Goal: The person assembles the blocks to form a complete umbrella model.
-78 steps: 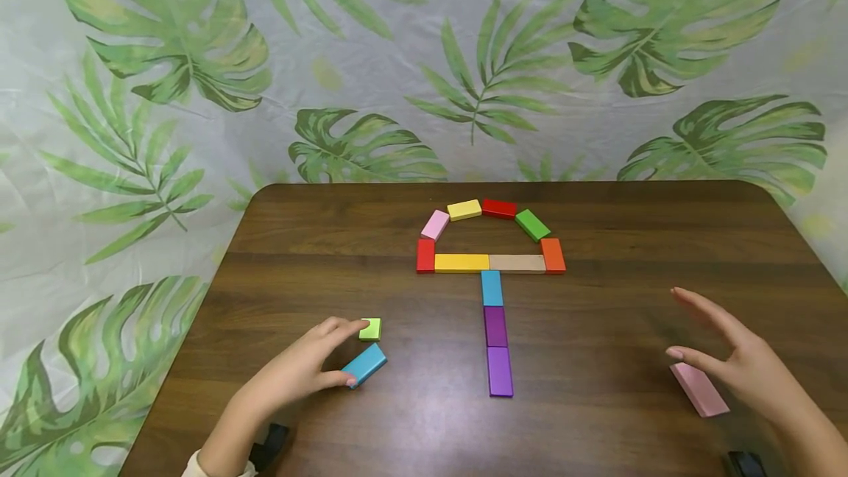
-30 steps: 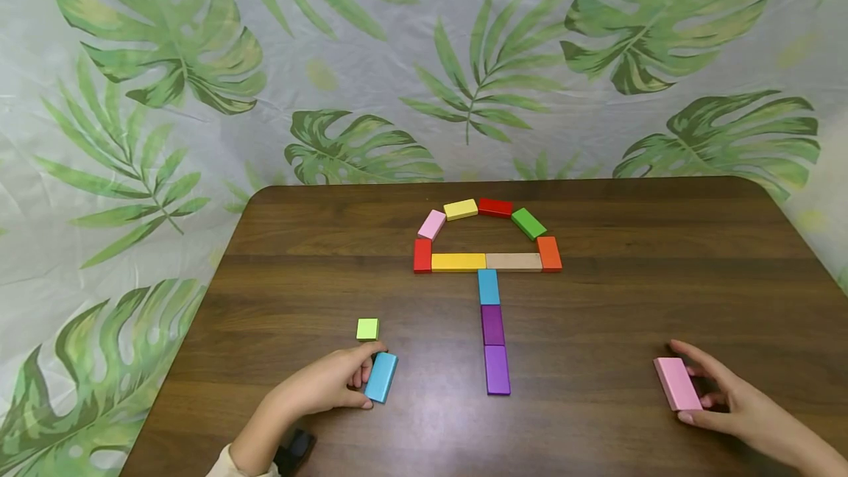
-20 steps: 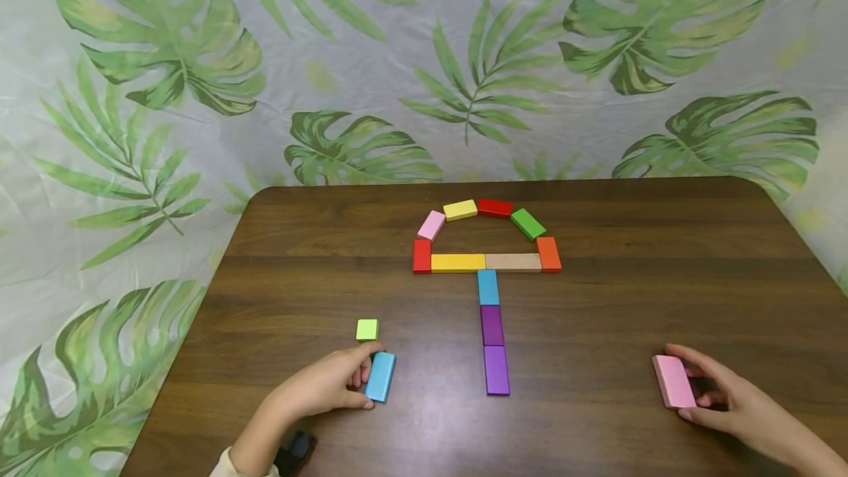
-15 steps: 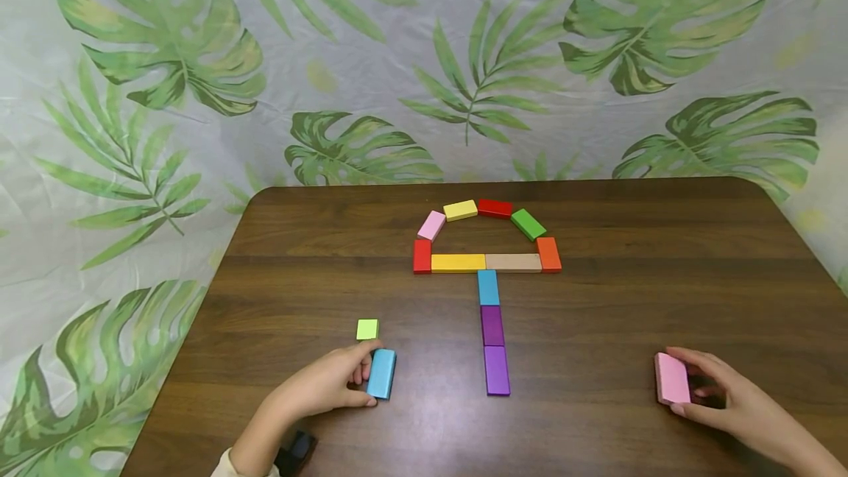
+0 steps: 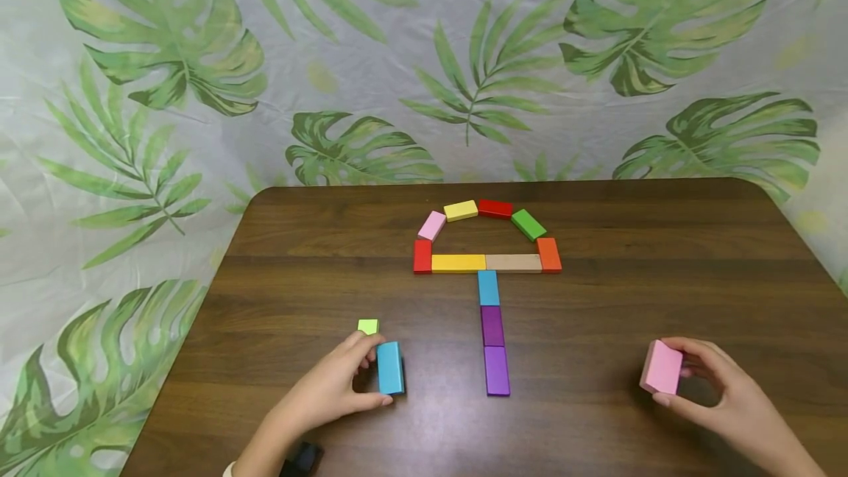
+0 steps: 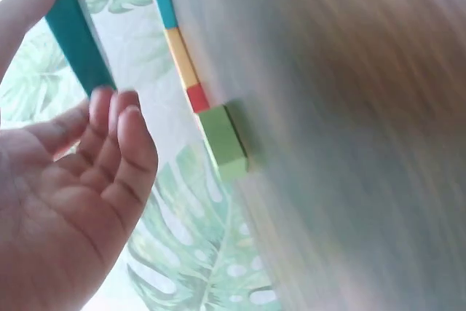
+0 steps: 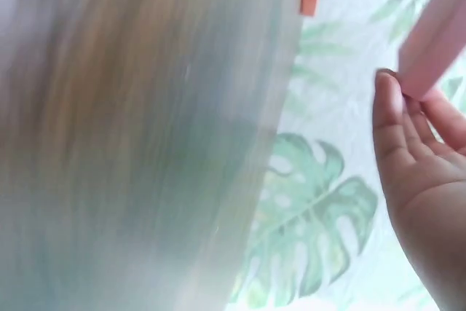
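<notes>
My left hand pinches a blue rectangular block by its ends, thumb at the near end and fingers at the far end. In the left wrist view the same blue block is up off the table. A pink block is pinched in my right hand at the right of the table; the right wrist view shows this pink block raised and tilted. Just beyond my left fingers sits a lime green block, partly hidden by them in the head view.
Mid-table, a blue block and two purple blocks form a stem. It meets a row of a yellow block and a plain wood block, with several coloured blocks arched beyond. A patterned leaf cloth hangs behind the brown table.
Both hands have taken hold of their blocks and lifted them. The blue block has turned more upright and shifted right; the pink block has moved left and tilted.
</notes>
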Demonstrator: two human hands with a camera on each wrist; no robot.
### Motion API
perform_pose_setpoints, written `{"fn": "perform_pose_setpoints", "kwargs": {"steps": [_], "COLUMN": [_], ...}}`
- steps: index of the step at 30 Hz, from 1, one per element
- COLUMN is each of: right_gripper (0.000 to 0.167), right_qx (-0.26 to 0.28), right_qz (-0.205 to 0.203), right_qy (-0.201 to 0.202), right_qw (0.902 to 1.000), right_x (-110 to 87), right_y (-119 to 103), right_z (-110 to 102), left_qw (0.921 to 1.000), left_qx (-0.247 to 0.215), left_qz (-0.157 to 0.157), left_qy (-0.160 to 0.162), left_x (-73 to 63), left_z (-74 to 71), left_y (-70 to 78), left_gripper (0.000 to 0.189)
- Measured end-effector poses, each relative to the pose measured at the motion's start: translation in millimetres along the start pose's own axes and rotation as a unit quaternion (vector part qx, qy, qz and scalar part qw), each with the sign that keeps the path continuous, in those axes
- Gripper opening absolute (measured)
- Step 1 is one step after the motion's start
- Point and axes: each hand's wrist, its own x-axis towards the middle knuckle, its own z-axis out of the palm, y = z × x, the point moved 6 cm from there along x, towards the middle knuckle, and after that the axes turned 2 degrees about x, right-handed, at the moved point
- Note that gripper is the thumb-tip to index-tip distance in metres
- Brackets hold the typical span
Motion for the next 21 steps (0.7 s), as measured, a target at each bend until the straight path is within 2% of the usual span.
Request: {"fn": "perform_pose_setpoints", "kwargs": {"steps": [3,7,14,21], "right_gripper": [0.072,0.076,0.082,0.082], "right_qx": [0.011,0.019,0.022,0.021], "right_qz": [-0.023,-0.031,-0.127,-0.144], "right_qy": [0.013,0.022,0.058,0.066], "right_qw": [0.9996,0.9991,0.9900,0.9872], "right_x": [2.3,3.9,7.2,7.0], "right_y": [-14,-28,-57,-74], "right_z": [4,12,29,52], "left_qw": [0.9991,0.9963,0.9914,0.9844], "left_qx": [0.001,0.000,-0.030,-0.059], "left_qz": [0.012,0.024,0.052,0.045], "left_qy": [0.041,0.082,0.116,0.160], "left_x": [-2.2,-4.0,-6.4,-9.5], "left_z": [-3.0,-4.7,-3.9,0.1], "left_y": [7.7,17.5,33.8,44.6], "left_gripper": [0.064,0.064,0.065,0.068]}}
